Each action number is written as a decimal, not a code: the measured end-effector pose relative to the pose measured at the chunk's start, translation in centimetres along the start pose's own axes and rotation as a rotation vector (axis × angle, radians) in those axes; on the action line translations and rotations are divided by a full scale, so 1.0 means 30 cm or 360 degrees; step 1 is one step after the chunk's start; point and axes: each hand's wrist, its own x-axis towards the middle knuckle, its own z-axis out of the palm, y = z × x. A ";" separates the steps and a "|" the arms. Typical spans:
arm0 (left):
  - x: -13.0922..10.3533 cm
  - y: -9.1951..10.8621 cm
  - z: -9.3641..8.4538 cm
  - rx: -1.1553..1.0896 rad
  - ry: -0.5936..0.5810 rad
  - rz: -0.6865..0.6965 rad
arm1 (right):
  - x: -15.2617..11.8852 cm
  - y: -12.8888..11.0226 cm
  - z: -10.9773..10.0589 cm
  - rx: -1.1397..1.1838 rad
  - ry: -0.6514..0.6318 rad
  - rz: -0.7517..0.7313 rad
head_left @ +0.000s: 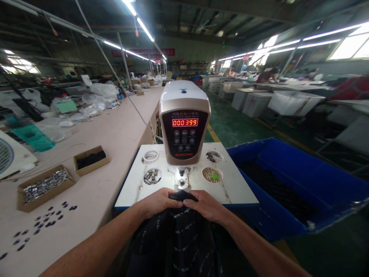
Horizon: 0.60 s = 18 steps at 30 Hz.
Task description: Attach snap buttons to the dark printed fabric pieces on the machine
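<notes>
Both my hands grip the top edge of a black patterned garment [187, 238]. My left hand [163, 201] pinches it on the left, and my right hand [203, 204] pinches it on the right, thumbs nearly meeting. Just beyond them stands the button machine [185, 127], its red display showing 000399. The cloth edge lies at the front of the machine's pressing point [182, 182]; whether it reaches under is hard to see. Around it, the white machine table [178, 196] has round wells, one with small gold parts [208, 175] and a green piece [215, 176].
On the long table [95, 184] at left are a box of metal buttons [44, 186], a box of black pieces [91, 159], and several loose buttons [46, 219]. A blue bin [273, 227] with dark cloth stands at right. A person [266, 75] sits far back.
</notes>
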 end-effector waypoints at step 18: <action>0.160 0.069 -0.071 0.0185 0.0378 0.0061 | 0.174 -0.033 -0.105 -0.0394 0.0274 0.0104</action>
